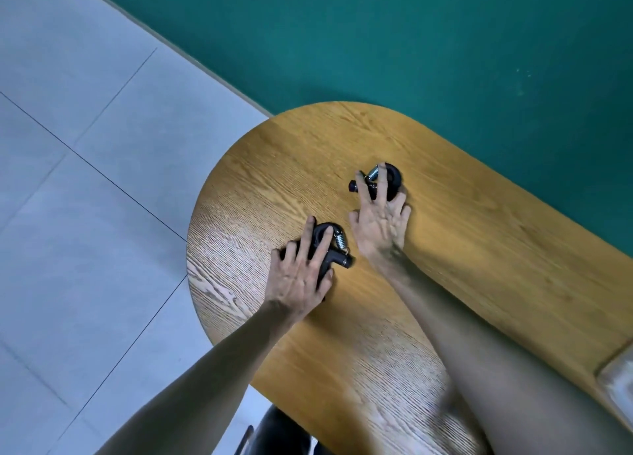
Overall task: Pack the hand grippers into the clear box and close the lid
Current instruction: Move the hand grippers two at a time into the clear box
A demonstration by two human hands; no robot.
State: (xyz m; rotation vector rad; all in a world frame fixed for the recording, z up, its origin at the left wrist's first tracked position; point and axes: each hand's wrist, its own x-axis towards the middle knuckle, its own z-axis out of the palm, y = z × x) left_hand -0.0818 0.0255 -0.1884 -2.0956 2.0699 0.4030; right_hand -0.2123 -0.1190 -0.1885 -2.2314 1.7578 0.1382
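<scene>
Two black hand grippers with steel springs lie on the wooden table (445,249). My left hand (301,269) lies over the near hand gripper (337,252), fingers spread across its handles and thumb curled round its right side. My right hand (380,221) reaches over the far hand gripper (394,177), with fingers laid over its handles and spring. Both hand grippers still rest on the tabletop. A corner of the clear box (620,379) shows at the right edge of the view.
The table's rounded end juts over a pale tiled floor (85,214) on the left. A green wall (411,43) runs behind the table. A dark chair part (277,434) sits below the near table edge.
</scene>
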